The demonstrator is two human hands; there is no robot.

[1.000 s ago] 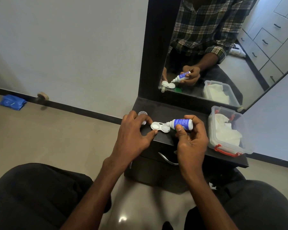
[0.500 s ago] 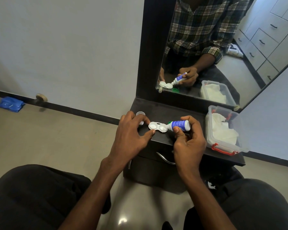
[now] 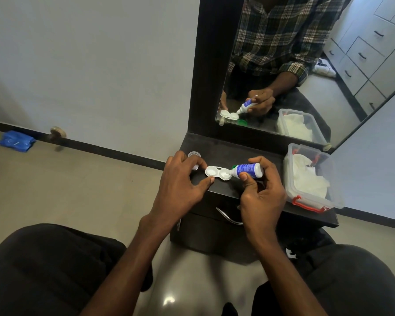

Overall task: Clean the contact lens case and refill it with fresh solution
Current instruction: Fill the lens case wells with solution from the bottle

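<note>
A white two-well contact lens case (image 3: 217,173) lies open on the dark dresser top (image 3: 228,153). My left hand (image 3: 180,181) pinches the case's left end between thumb and forefinger. My right hand (image 3: 261,190) grips a small white solution bottle with a blue label (image 3: 248,170), held sideways with its nozzle over the case's right well. A clear cap (image 3: 193,154) sits just behind my left hand. A green cap shows only in the mirror (image 3: 294,65), behind the bottle.
A clear plastic box with red latches (image 3: 311,179) holding white tissue stands at the dresser's right end. A drawer handle (image 3: 228,216) sticks out below the top. A blue cloth (image 3: 16,141) lies on the floor far left.
The bottle has tipped a little lower, bringing its nozzle onto the right well. My left hand keeps its hold on the case.
</note>
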